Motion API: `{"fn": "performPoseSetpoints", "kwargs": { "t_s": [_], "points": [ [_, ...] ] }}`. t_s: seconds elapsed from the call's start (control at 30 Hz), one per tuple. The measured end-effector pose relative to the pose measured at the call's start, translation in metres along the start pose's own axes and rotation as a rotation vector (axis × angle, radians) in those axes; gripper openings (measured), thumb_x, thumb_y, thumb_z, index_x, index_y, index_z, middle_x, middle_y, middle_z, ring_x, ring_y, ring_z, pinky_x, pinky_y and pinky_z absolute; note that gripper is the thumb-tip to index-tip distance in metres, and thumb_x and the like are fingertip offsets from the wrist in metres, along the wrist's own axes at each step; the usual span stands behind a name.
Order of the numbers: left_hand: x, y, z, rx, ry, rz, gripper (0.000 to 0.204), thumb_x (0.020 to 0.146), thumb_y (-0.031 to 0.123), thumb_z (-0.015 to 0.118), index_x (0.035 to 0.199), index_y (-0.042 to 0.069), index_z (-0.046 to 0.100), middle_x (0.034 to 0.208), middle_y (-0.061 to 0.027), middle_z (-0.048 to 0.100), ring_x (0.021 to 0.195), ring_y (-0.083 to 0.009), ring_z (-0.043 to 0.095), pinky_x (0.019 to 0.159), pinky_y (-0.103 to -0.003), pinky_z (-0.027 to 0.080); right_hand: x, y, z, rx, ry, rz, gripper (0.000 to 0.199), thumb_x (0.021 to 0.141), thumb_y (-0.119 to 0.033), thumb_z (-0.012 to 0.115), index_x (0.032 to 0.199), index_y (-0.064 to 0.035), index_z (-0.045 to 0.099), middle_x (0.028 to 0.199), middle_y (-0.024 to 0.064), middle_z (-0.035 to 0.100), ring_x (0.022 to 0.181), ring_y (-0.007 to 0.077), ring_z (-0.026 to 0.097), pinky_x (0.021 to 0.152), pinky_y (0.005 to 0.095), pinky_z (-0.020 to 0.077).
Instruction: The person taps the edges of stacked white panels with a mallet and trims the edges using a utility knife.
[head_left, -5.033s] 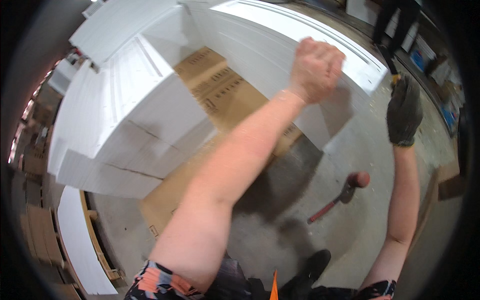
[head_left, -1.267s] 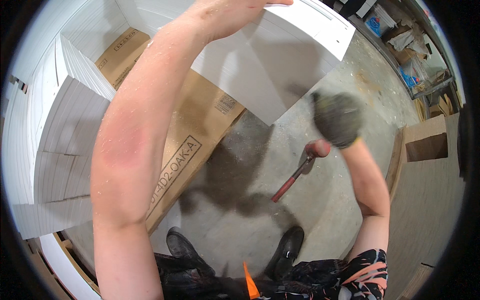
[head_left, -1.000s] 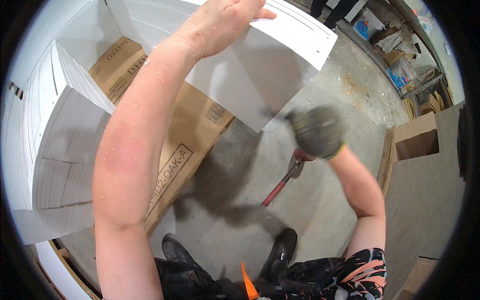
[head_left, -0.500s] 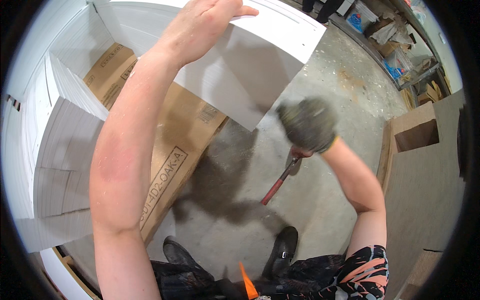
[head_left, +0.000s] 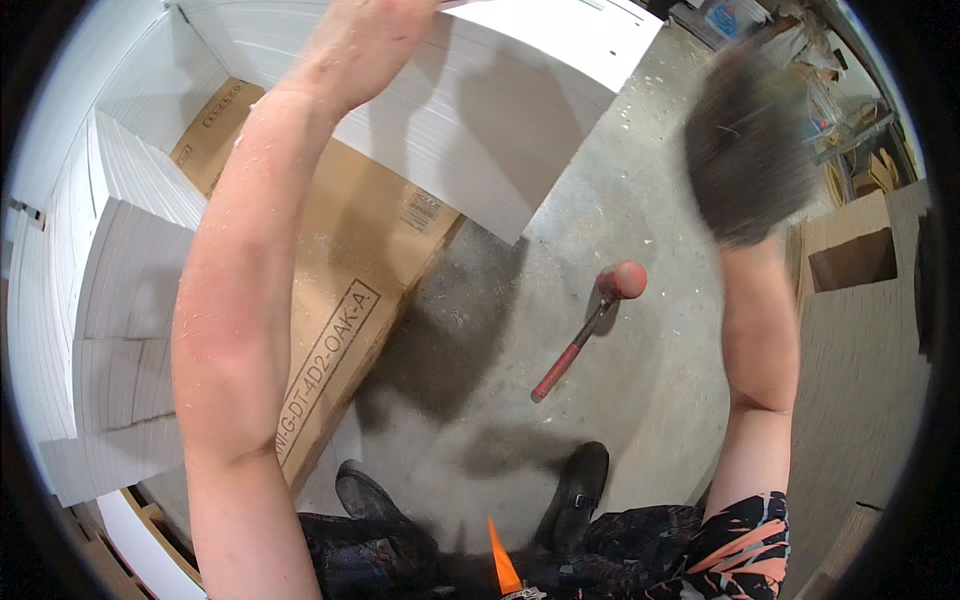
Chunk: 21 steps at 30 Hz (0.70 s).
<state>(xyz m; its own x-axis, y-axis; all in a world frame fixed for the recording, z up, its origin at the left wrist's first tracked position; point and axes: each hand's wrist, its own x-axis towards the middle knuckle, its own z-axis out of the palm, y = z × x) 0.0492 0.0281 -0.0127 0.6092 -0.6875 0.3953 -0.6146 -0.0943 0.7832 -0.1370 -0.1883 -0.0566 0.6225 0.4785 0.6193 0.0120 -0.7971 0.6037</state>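
Flat brown cardboard box on floor, white label, beneath white panel

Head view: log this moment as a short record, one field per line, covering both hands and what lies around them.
left hand: bare, raised, resting on the white panel
right hand: in a dark glove, raised and blurred, holding nothing visible
floor: grey concrete, a red-headed mallet lying on it, untouched
under the panel: flattened brown cardboard box
left side: stacked white panels
feet: dark shoes on the floor
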Motion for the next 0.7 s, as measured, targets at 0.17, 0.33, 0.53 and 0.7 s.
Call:
{"fn": "performPoseSetpoints", "kwargs": {
  "t_s": [0.17,0.33,0.53,0.7],
  "points": [
    [0.006,0.014,-0.006,0.269,-0.002,0.204,0.040,0.101,0.019,0.036,0.120,0.006,0.068,0.115,-0.0199,0.056,0.112,-0.0329,0.054,0.100,-0.038,0.041,-0.013,0.005,-0.005,0.066,-0.118,-0.143,0.031,0.088,-0.020,0.061,0.119,-0.0163,0.064,0.100,0.0038,0.062,0.091,0.0194,0.060,0.076,0.0386,0.0509],
    [0.009,0.017,0.002,0.138,0.086,0.091,0.049,0.096,0.036,0.035,0.116,0.014,0.074,0.119,-0.0067,0.061,0.116,-0.0207,0.053,0.105,-0.035,0.035,-0.039,-0.036,0.026,0.388,-0.397,-0.192,0.019,0.083,-0.021,0.062,0.101,-0.0162,0.066,0.065,-0.0012,0.062,0.057,0.0181,0.063,0.045,0.0331,0.0496],
    [0.006,0.013,-0.001,0.091,0.071,0.080,0.048,0.093,0.035,0.037,0.114,0.014,0.075,0.121,-0.0068,0.056,0.115,-0.0208,0.051,0.102,-0.033,0.037,0.016,0.103,0.018,0.632,0.149,0.093,0.040,0.087,-0.027,0.066,0.125,-0.0141,0.063,0.106,0.0074,0.066,0.093,0.0208,0.062,0.077,0.0353,0.0512],
    [0.002,0.013,-0.004,0.107,0.093,0.033,0.050,0.093,0.034,0.036,0.115,0.010,0.075,0.123,-0.0061,0.054,0.116,-0.0214,0.050,0.104,-0.033,0.035,0.008,0.012,0.012,0.365,-0.289,-0.079,0.029,0.088,-0.025,0.059,0.115,-0.0187,0.063,0.086,0.0037,0.065,0.073,0.0202,0.064,0.059,0.0389,0.0520]
  ]
}}
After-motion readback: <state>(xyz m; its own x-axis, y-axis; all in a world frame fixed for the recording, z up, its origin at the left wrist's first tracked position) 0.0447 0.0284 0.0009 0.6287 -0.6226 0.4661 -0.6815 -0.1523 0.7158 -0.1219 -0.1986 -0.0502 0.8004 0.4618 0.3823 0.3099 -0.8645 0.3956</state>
